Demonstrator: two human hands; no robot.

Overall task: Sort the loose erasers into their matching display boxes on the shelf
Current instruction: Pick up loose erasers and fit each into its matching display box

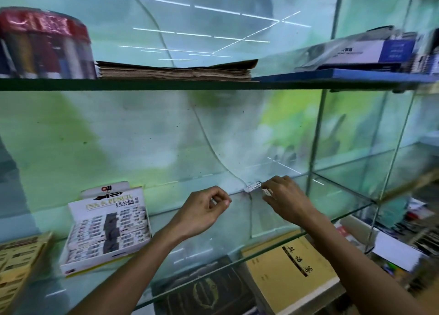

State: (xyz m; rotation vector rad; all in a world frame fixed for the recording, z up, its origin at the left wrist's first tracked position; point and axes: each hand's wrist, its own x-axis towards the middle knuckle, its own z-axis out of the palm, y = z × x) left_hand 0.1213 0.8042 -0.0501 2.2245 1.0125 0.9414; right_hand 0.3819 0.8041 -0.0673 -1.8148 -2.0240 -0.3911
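Currently, both hands work over the glass shelf (166, 229), toward its far edge. The right hand (287, 199) pinches a white eraser (253, 186) at its fingertips; the eraser's long axis runs left to right, its free end pointing left and slightly near. A second pale piece shows under the same fingers, too blurred to identify. The left hand (202, 211) is curled with fingers bent toward the thumb; a small pale object appears between them, but whether it is gripped cannot be determined.

At the left of the shelf stands an open display box (107, 229), its raised lid card printed "INK & PENCIL ERASER". Rows of white sleeved erasers fill it, long axes left to right, with a dark column down the middle. A yellow box (16, 265) sits at the far left edge. The eraser is well apart from the display box, to its right.
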